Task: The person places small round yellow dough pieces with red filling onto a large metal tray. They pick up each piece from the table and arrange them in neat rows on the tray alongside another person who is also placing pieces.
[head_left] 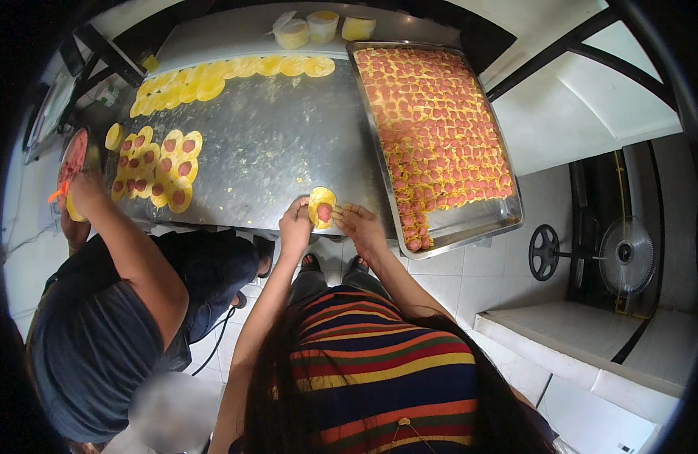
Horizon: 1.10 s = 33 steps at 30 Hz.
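Over the table's near edge I hold up a round yellow dumpling wrapper (pixel 319 200) with a ball of pink filling (pixel 324 213) on it. My left hand (pixel 295 225) grips the wrapper's left side between thumb and fingers. At its right side are the fingertips of my right hand (pixel 358 225), bent in close to the filling; whether they pinch the edge is hard to make out. To the right lies a large metal tray (pixel 461 240) with rows of folded yellow dumplings (pixel 439 121) topped with pink filling.
Wrappers with filling (pixel 158 168) lie at the table's left; overlapping plain wrappers (pixel 205 76) line its far side. A co-worker (pixel 107 333) at my left holds a bowl of pink filling (pixel 75 155) and an orange tool (pixel 57 192). Plastic tubs (pixel 322 29) stand at the back.
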Available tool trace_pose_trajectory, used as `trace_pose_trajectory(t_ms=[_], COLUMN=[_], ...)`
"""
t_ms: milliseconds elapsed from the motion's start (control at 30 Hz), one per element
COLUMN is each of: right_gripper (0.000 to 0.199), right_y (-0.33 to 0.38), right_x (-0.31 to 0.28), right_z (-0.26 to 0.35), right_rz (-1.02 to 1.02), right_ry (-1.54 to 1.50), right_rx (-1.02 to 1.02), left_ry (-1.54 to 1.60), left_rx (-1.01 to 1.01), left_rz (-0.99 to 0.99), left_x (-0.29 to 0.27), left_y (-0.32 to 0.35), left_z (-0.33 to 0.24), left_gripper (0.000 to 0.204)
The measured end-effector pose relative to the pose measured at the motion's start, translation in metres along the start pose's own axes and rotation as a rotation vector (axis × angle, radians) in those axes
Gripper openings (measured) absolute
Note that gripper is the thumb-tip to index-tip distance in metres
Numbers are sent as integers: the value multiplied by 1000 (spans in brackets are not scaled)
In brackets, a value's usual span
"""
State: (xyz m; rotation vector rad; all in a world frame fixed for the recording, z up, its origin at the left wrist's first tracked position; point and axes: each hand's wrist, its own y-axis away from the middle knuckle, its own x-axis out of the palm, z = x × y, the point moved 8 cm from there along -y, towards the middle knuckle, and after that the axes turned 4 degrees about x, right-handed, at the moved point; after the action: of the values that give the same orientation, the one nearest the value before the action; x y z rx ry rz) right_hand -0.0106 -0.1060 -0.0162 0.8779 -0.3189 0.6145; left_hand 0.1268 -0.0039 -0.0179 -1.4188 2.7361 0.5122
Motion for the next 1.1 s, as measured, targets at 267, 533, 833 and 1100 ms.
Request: trace_pose_trajectory(t_ms=[267,533,833,1100], right_gripper=[32,28,18,32], right_y=[-5,-2,-10,9], right_x=[10,30,35,46], right_z=[7,15,31,30], right_rz=[0,177,185,276], right_ry=[459,424,429,295], right_rx=[-307,-378,-342,-472], left_ry=[-224,94,402,449], left_rx=[237,109,-4,82], left_rz=[127,168,286,96], left_x=[-1,-2,5,2], left_y=[5,9,8,10], left_z=[-7,-2,-9,-22], left_gripper=[39,28,9,25])
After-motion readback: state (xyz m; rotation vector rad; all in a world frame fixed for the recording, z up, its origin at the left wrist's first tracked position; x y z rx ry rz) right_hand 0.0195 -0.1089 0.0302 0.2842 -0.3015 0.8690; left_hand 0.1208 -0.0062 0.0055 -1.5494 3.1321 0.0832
